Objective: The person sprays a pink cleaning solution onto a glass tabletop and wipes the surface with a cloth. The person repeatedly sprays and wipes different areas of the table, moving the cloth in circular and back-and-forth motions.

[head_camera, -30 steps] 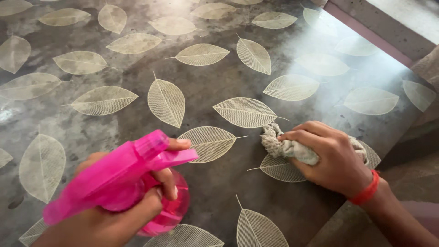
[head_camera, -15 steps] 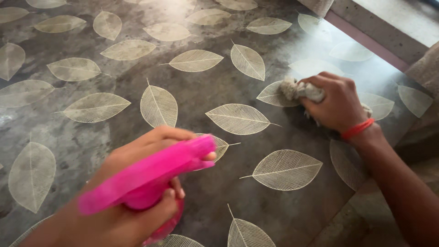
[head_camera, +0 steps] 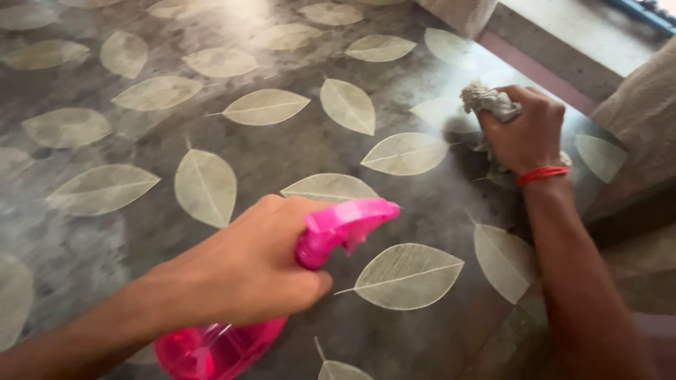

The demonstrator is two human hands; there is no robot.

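The table [head_camera: 282, 151] fills nearly the whole view: a glossy grey top printed with pale leaf shapes, and everything else is placed against it. Beyond its far right edge runs a light stone ledge [head_camera: 563, 35], and off its right side sits a beige cushion [head_camera: 641, 119].

Judging from the surface, the wiping looks partly done. Around the far right corner of the table the top shows a hazy, wet-looking sheen where the cloth is working; the near and left stretches look drier and duller, with faint smudges, so most of the top seems yet to be covered. Whether spray lies on those parts cannot be told.

Over the near edge of the table, the left hand [head_camera: 246, 271] is wrapped around the neck of a pink spray bottle [head_camera: 282, 288], fingers curled closed on it, the nozzle pointing toward the middle of the table. The bottle's round see-through body hangs below the hand, just above the tabletop. Whether a finger rests on the trigger is hidden by the hand.

At the far right corner of the table, the right hand [head_camera: 524, 134] is bunched tight around a crumpled whitish cloth [head_camera: 489, 98], pressing it down on the surface. A red band [head_camera: 542, 174] circles that wrist.
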